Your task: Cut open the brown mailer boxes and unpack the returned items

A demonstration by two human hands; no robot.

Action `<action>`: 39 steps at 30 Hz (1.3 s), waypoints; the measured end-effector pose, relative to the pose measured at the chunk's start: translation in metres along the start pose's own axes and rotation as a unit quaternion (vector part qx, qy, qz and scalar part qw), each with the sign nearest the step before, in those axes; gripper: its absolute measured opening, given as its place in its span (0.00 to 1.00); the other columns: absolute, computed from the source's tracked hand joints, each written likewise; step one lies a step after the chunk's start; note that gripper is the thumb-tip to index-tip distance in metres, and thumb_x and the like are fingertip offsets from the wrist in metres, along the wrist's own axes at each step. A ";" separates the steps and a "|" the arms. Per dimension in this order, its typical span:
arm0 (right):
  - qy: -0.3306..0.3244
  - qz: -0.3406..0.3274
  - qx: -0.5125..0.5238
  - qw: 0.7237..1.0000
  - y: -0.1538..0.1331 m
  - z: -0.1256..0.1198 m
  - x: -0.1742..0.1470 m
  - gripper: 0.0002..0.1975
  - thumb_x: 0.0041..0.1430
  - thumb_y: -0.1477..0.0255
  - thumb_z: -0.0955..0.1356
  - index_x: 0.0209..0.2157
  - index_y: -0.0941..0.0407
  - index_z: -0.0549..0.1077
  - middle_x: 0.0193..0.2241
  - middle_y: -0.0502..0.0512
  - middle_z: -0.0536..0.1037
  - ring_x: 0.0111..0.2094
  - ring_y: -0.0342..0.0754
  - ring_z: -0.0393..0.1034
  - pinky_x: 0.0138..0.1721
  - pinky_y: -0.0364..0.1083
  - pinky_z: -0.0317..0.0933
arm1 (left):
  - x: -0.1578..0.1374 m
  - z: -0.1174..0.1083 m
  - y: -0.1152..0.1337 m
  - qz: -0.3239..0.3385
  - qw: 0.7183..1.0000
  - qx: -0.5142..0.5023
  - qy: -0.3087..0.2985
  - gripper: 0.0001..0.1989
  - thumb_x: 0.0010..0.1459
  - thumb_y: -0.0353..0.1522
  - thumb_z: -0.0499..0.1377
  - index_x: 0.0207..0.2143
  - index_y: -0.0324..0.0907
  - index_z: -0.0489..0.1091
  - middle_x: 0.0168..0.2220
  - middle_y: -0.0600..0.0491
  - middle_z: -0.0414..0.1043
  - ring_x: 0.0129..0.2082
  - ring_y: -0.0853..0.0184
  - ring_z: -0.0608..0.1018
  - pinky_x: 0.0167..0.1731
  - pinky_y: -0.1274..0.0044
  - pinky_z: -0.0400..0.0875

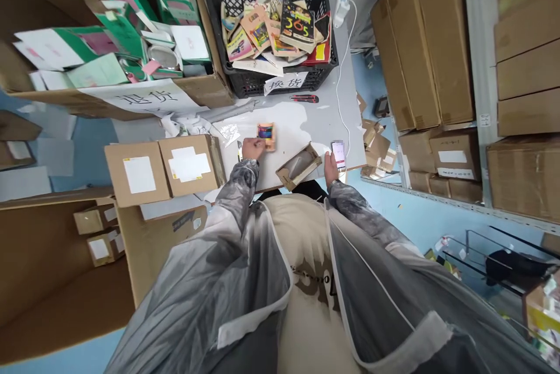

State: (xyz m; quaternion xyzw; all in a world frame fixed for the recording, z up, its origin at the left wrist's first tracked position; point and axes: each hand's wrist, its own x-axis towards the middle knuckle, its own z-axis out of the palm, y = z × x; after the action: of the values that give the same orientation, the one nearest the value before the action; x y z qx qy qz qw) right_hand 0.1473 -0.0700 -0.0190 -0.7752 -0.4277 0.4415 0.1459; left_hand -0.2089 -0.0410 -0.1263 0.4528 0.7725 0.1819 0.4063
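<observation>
My left hand point(252, 149) is closed, its fingers pinching the near-left edge of a small orange box point(272, 144) with a dark, colourful front, on the table. Beside the lower left edge of a lit phone point(338, 155), my right hand point(331, 171) points forward with its fingers stretched out. The phone seems to lie on the table, and the fingertips are at or touching its edge. Between my hands, near the table's front edge, an open brown carton point(285, 178) lies tilted. Its inside looks dark, and I cannot make out any contents.
A black plastic crate point(242, 85) of small books stands at the back, with a red-black box cutter point(304, 98) before it. Left are a large carton point(221, 89) of green packages and two small boxes point(186, 165). A white cable point(339, 85) runs down the right side.
</observation>
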 end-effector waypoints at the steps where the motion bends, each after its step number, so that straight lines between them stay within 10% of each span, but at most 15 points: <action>1: 0.018 -0.033 -0.012 0.999 -0.003 0.002 -0.003 0.49 0.84 0.39 0.59 0.91 0.55 0.61 0.90 0.69 0.61 0.91 0.62 0.55 0.92 0.68 0.51 | -0.004 -0.006 -0.002 -0.001 1.000 0.000 0.003 0.17 0.82 0.32 0.63 0.62 0.32 0.87 0.58 0.39 0.84 0.57 0.55 0.81 0.72 0.61 0.77; 4: 0.024 -0.096 -0.017 0.995 -0.019 0.018 -0.010 0.50 0.81 0.41 0.66 0.88 0.60 0.65 0.89 0.70 0.62 0.92 0.61 0.51 0.95 0.63 0.38 | -0.016 -0.015 -0.001 0.008 1.000 0.026 0.006 0.16 0.84 0.35 0.63 0.58 0.35 0.88 0.57 0.39 0.84 0.56 0.54 0.84 0.73 0.59 0.78; 9: -0.005 -0.118 0.028 0.993 -0.030 0.038 -0.027 0.36 0.77 0.45 0.73 0.75 0.51 0.82 0.83 0.66 0.74 0.90 0.64 0.58 0.94 0.66 0.45 | -0.018 0.001 0.020 0.067 0.991 0.105 -0.056 0.26 0.76 0.31 0.68 0.72 0.36 0.82 0.74 0.33 0.76 0.73 0.40 0.76 0.79 0.51 0.72; 15: 0.042 -0.226 0.025 0.973 0.020 -0.001 -0.079 0.17 0.79 0.55 0.73 0.57 0.47 0.90 0.75 0.64 0.81 0.85 0.68 0.67 0.91 0.71 0.55 | 0.004 0.049 0.052 0.199 0.941 0.195 -0.193 0.44 0.70 0.27 0.64 0.87 0.43 0.70 0.89 0.36 0.62 0.86 0.38 0.62 0.81 0.45 0.67; 20: 0.000 -0.122 0.013 0.992 0.077 -0.035 -0.113 0.17 0.78 0.53 0.71 0.47 0.47 0.89 0.57 0.65 0.88 0.59 0.64 0.87 0.69 0.67 0.85 | 0.027 0.077 0.054 0.250 0.917 0.207 -0.233 0.48 0.72 0.25 0.57 0.93 0.37 0.59 0.93 0.35 0.51 0.94 0.43 0.50 0.87 0.38 0.49; 25: -0.011 0.004 0.058 0.998 0.118 -0.043 -0.135 0.18 0.76 0.50 0.72 0.44 0.49 0.87 0.53 0.61 0.89 0.48 0.59 0.92 0.58 0.62 0.90 | 0.042 0.080 0.034 0.284 0.910 0.195 -0.231 0.48 0.69 0.28 0.65 0.90 0.37 0.63 0.92 0.34 0.56 0.94 0.41 0.52 0.88 0.37 0.23; 32: -0.047 0.035 0.094 0.994 0.129 -0.036 -0.150 0.17 0.74 0.51 0.72 0.42 0.47 0.88 0.50 0.59 0.91 0.47 0.58 0.92 0.56 0.61 0.90 | 0.043 0.058 0.032 0.196 0.933 0.248 -0.174 0.34 0.82 0.31 0.56 0.82 0.22 0.69 0.85 0.17 0.62 0.87 0.33 0.64 0.87 0.43 0.52; 35: -0.069 -0.009 0.092 0.993 0.122 -0.046 -0.146 0.18 0.74 0.49 0.73 0.42 0.47 0.88 0.50 0.59 0.92 0.47 0.58 0.92 0.59 0.62 0.88 | 0.051 0.040 0.057 0.130 0.934 0.286 -0.169 0.25 0.82 0.30 0.59 0.74 0.27 0.76 0.67 0.24 0.83 0.74 0.39 0.79 0.76 0.51 0.71; 39: -0.057 -0.086 0.078 0.992 0.098 -0.065 -0.135 0.20 0.77 0.46 0.73 0.47 0.46 0.90 0.51 0.60 0.91 0.49 0.60 0.90 0.59 0.64 0.88 | 0.042 -0.009 0.091 0.087 0.948 0.298 -0.076 0.25 0.90 0.39 0.54 0.72 0.30 0.77 0.52 0.35 0.86 0.61 0.44 0.85 0.67 0.55 0.75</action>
State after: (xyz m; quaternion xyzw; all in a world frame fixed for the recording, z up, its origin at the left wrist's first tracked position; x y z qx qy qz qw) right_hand 0.2194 -0.2247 0.0346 -0.6955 -0.4647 0.5026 0.2186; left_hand -0.1766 0.0434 -0.0809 0.6313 0.7160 -0.0568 0.2926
